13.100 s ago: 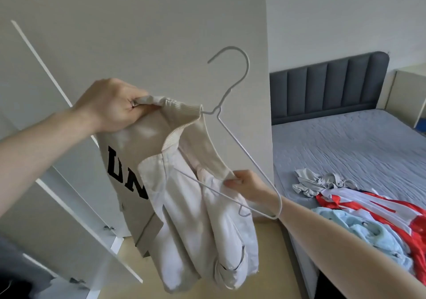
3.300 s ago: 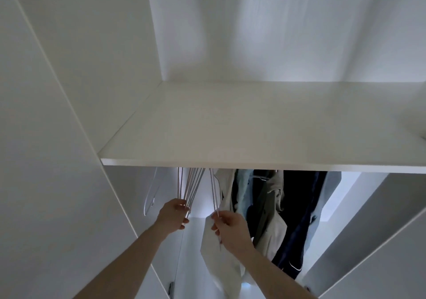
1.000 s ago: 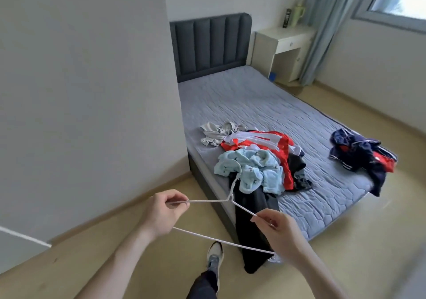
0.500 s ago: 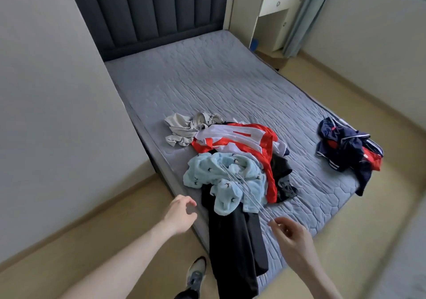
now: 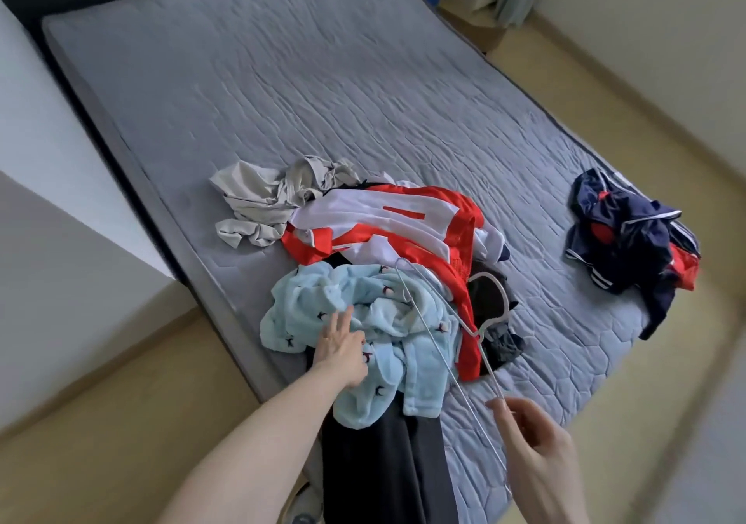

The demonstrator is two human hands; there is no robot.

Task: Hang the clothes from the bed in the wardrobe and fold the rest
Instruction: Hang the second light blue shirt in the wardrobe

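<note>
The left hand (image 5: 341,348) lies on the fluffy light-blue garment with small dark and red motifs (image 5: 363,334), fingers stretched out and fairly straight, pressing into the fleece rather than curling round it. The right hand (image 5: 533,447) holds the thin white wire hanger (image 5: 444,330) by one end of its frame, the wire pinched between thumb and fingertips; the rest of the hanger reaches away from that hand and lies across the blue garment, its hook over the dark clothing just beyond.

Directly beneath and nearer than the left hand, a long black garment (image 5: 387,467) hangs over the edge of the grey quilted bed (image 5: 323,79) toward the floor, partly covered by the blue fleece. Just beyond both hands sits a shiny red-and-white jersey (image 5: 387,229), touching the blue garment, with dark crumpled clothing (image 5: 490,305) tucked at its edge on the right hand's side. Farther out, past the left hand, a crumpled beige-grey garment (image 5: 266,200) rests against the jersey. Well apart from the pile, far beyond the right hand near the bed's edge, lies a bundled navy garment with white stripes and red patches (image 5: 629,237).

A shoe (image 5: 306,507) shows on the pale wooden floor (image 5: 101,443) below the left forearm.
</note>
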